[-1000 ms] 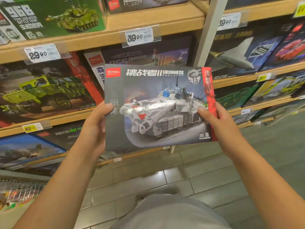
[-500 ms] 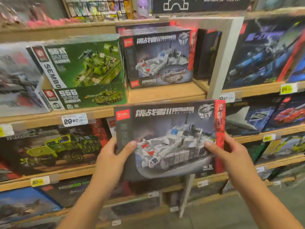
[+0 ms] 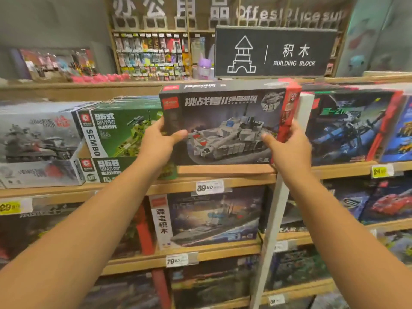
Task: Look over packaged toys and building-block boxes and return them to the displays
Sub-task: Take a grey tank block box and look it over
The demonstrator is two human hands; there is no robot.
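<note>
Holding the grey tank box (image 3: 225, 126) upright at the top shelf (image 3: 223, 172), the left hand (image 3: 159, 142) and right hand (image 3: 287, 148) pinch its side edges. It seems light, stiff cardboard; the glossy film may slip.

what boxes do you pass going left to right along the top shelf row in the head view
grey tank box → green SEMBO tank box → grey-and-white tank box, held by the left hand and right hand → white shelf divider → blue aircraft box
</note>
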